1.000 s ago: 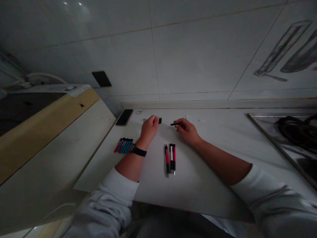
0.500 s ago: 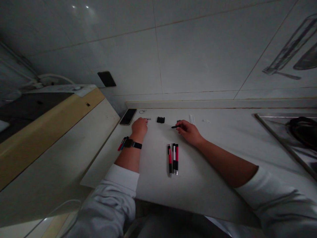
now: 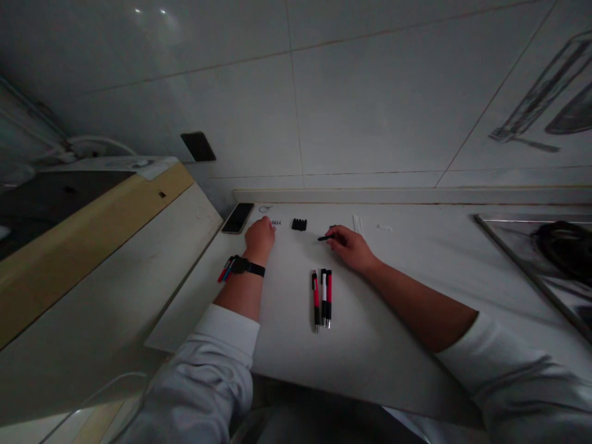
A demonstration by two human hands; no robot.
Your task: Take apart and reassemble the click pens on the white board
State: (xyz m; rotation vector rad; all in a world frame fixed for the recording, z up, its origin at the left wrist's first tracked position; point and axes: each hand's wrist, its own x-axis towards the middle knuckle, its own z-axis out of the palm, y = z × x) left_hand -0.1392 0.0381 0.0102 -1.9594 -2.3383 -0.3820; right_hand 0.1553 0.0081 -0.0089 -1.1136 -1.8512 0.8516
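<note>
My right hand [image 3: 352, 248] is closed on a short black pen part [image 3: 323, 238], which sticks out to the left from the fingertips. At the row of small metallic pen parts [image 3: 276, 222], my left hand [image 3: 259, 237] has its fingers drawn together; what they pinch, if anything, is hidden. Several black pen grips [image 3: 299, 224] lie side by side between the two hands. Nearer to me are a red-and-black pen [image 3: 316, 302], a white-and-black pen [image 3: 324, 299] and a second red-and-black pen [image 3: 329, 298]. Thin white refill tubes [image 3: 357, 224] lie just behind my right hand.
A phone [image 3: 238, 218] lies at the back left, beside a thin ring [image 3: 265, 209]. Red and blue pens [image 3: 226, 269] sit by my left wrist. Small clear pieces [image 3: 384, 227] lie farther right. A metal-rimmed sink or hob [image 3: 504, 262] borders the right side, a tiled wall [image 3: 370, 117] the back.
Both hands hold almost the same positions and grips. The view has shifted very slightly, and the left hand has drawn back a touch from the small metallic parts.
</note>
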